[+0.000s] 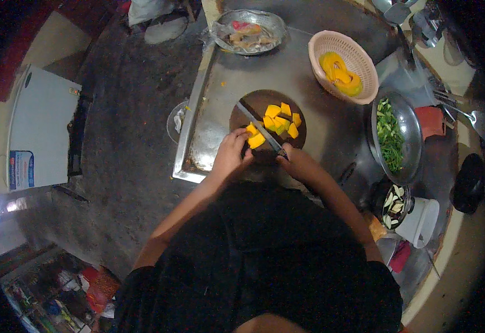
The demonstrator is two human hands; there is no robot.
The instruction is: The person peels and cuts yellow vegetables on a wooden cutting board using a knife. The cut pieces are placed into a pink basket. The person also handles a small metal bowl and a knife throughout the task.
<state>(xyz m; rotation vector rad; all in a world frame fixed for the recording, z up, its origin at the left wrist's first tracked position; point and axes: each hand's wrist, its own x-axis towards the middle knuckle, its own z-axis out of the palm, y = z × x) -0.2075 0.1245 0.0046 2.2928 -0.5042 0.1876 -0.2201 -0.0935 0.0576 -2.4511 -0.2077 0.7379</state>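
On a round, dark chopping board (pixel 242 112) lie several cut chunks of orange squash (pixel 282 124). My left hand (pixel 230 152) holds down a larger squash piece (pixel 255 140) at the board's left side. A kitchen knife (pixel 261 128) is gripped by its handle in my right hand (pixel 294 160). Its blade slants up and left across the board, between the held piece and the cut chunks. My fingers partly cover the held piece, and the knife handle is mostly hidden in my right hand.
The board rests on a steel worktop (pixel 221 100) with a raised left rim. Ahead stand a metal colander (pixel 282 31) and a pink basket (pixel 367 66) of squash pieces (pixel 338 75). To the right are a steel bowl (pixel 413 145) of greens, a pot of pale slices (pixel 395 204) and a white bucket (pixel 419 222).
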